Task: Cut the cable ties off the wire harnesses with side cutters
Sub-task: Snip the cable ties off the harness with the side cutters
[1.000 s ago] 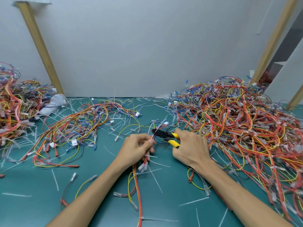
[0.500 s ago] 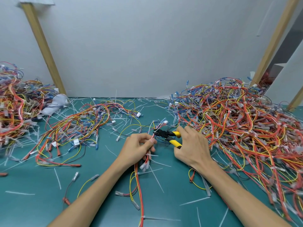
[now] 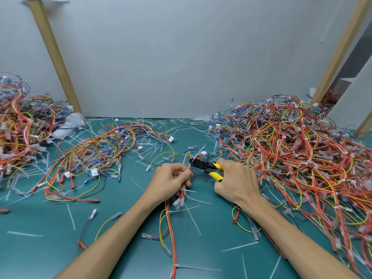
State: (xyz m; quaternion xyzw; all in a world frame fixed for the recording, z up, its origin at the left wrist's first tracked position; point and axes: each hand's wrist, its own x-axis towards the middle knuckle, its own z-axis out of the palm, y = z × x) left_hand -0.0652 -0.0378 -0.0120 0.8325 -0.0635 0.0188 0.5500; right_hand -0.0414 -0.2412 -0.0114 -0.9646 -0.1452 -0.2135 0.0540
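My left hand (image 3: 171,182) grips a wire harness (image 3: 171,224) of red and yellow wires that trails down toward me over the green mat. My right hand (image 3: 235,182) holds the yellow-handled side cutters (image 3: 207,168). Their black jaws sit at the harness just past my left thumb, where the wires fan out to a white connector (image 3: 203,153). Whether the jaws are on a cable tie I cannot tell. A white tie (image 3: 189,190) sticks out of the bundle below my left hand.
A large tangled heap of harnesses (image 3: 298,158) fills the right side. A smaller loose pile (image 3: 96,156) lies left of centre and another heap (image 3: 16,133) at the far left beside a white cloth (image 3: 68,125). Cut tie scraps (image 3: 70,216) litter the green mat (image 3: 50,248).
The cutter jaws have stayed at the harness by my left thumb; both hands hold almost the same places. Only the camera view has shifted slightly.
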